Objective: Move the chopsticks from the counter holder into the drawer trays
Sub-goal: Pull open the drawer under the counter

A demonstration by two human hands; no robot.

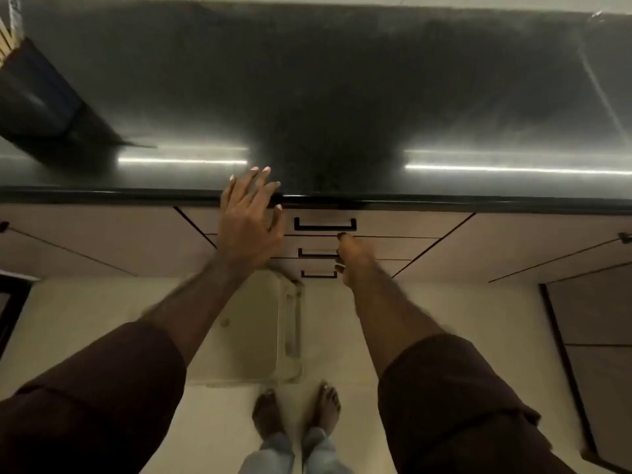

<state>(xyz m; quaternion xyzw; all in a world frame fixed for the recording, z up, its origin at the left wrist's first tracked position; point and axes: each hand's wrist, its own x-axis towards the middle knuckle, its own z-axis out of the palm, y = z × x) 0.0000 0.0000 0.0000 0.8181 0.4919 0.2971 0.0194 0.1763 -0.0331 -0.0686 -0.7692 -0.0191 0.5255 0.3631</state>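
Head view, looking down over a dark polished counter [342, 97] and the pale cabinet front below it. The left hand [248, 217] hangs at the counter's front edge with fingers spread and straight, holding nothing. The right hand [354, 260] sits lower, in front of the stack of three drawers, level with the middle drawer handle [316, 253]; it is seen edge-on and blurred, so whether its fingers hook the handle or merely lie beside it cannot be told, though nothing is seen in it. The top drawer handle [325, 224] and bottom drawer handle [318, 275] are untouched, and all three drawers appear closed, so no trays are in sight. The chopsticks [7, 42] stand as pale sticks in the dark holder [37, 87] at the far left of the counter, well apart from both hands. A pale, translucent rectangular object [260, 333] lies on the floor below the drawers, near the person's bare feet [295, 410]. Judged from this layout, the step in hand is opening a drawer, with no chopstick moved yet. The next move calls for a firm hold on a handle and a straight pull outward, followed by a long reach left to the holder.
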